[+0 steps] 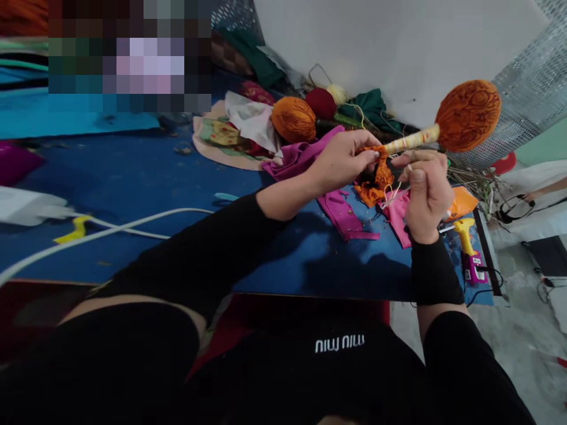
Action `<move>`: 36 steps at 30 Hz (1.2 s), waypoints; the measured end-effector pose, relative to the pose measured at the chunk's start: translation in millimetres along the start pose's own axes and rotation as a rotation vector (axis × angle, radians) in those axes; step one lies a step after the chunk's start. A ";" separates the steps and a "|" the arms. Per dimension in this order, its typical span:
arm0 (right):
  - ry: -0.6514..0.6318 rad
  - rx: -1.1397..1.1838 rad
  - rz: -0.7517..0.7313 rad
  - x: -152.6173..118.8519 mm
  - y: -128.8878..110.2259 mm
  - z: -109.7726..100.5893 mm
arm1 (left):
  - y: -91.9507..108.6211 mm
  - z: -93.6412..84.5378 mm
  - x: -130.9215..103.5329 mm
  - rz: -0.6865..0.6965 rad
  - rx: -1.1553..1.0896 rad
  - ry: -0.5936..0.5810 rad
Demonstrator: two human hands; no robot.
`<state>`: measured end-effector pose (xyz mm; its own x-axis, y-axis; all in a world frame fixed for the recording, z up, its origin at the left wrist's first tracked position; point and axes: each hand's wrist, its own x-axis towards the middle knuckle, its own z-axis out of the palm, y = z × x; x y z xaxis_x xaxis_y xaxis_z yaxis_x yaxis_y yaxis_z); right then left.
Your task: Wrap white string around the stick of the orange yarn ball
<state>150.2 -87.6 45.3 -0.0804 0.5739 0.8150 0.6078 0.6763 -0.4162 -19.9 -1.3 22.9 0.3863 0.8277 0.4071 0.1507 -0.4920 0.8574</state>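
My left hand [345, 154] is closed around the lower end of a stick [411, 140] wrapped in pale yellow material. A large ball [469, 115] covered in patterned orange cloth tops the stick, tilted up to the right. Loose orange patterned cloth [383, 172] hangs just below my left fingers. My right hand [427, 192] is closed in a pinch beside the wrapped stick, with a pale string [390, 196] running near its fingertips. Magenta cloth [343, 215] and pink cloth [397, 215] lie on the table beneath.
On the blue table [133, 171], a second orange cloth-covered ball [294, 118] lies among fabrics and yarn balls. A yellow and purple glue gun [467, 239] is near the right edge. A white cable [133, 225] crosses the left side. A white board [398, 53] stands behind.
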 end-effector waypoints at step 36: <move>-0.181 0.131 0.207 14.1 28.7 -5.7 | -7.5 18.9 -23.3 0.198 0.304 0.035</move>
<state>171.1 -62.8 47.1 -0.1123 0.7710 0.6268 0.5198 0.5832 -0.6242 -12.8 -22.1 1.0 0.4044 0.7144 0.5710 0.3422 -0.6972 0.6299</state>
